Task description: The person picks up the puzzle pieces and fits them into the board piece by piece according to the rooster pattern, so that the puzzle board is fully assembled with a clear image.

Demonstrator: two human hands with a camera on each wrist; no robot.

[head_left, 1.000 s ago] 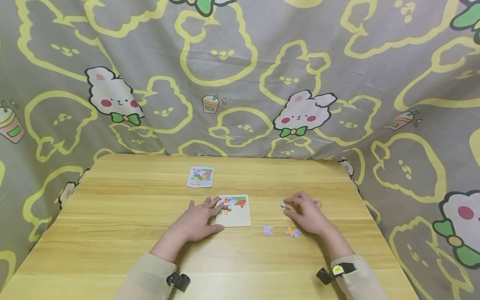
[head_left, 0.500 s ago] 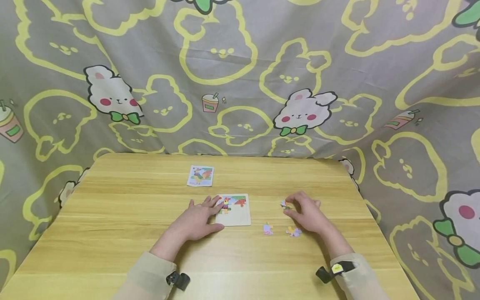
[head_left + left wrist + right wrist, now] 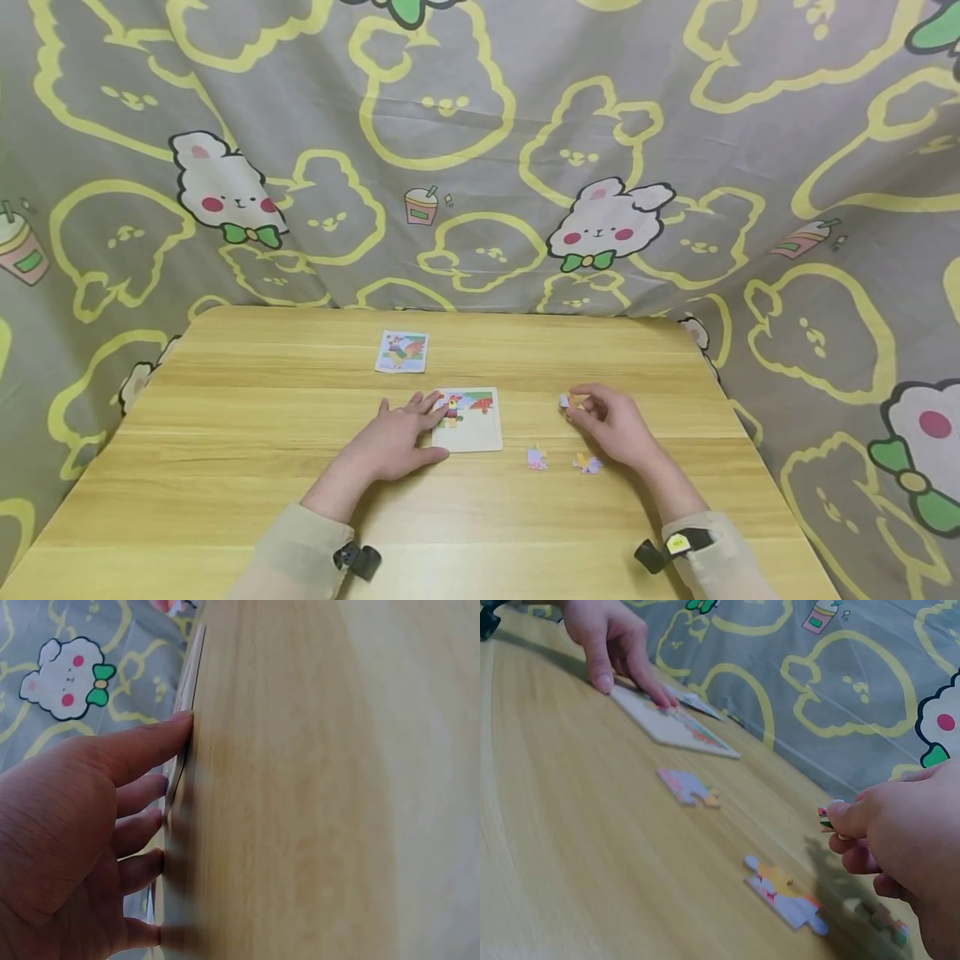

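Observation:
My left hand (image 3: pixel 397 442) rests at the left edge of a square puzzle board (image 3: pixel 480 437). Its fingers are spread, with the fingertips on the board's filled part and the thumb at its near corner. Some pieces of a rooster picture fill the top and left of the board; the remainder is bare. To the right, my right hand (image 3: pixel 618 425) pinches a puzzle piece (image 3: pixel 825 823) between thumb and fingers, raised off the table. The fingers cover most of that piece. Below the right hand, another puzzle piece (image 3: pixel 885 924) lies on the table, partly in shadow.
Two loose puzzle pieces, a lilac one (image 3: pixel 536 457) and an orange-and-lilac one (image 3: pixel 587 463), lie between the board and the right forearm. A rooster picture card (image 3: pixel 402 352) lies behind the board. Patterned curtain (image 3: pixel 480 167) hangs around the wooden table (image 3: pixel 480 533).
My right hand has taken hold of a puzzle piece and lifted it a little, its thumb and fingers closing together. The left hand stays in place on the board.

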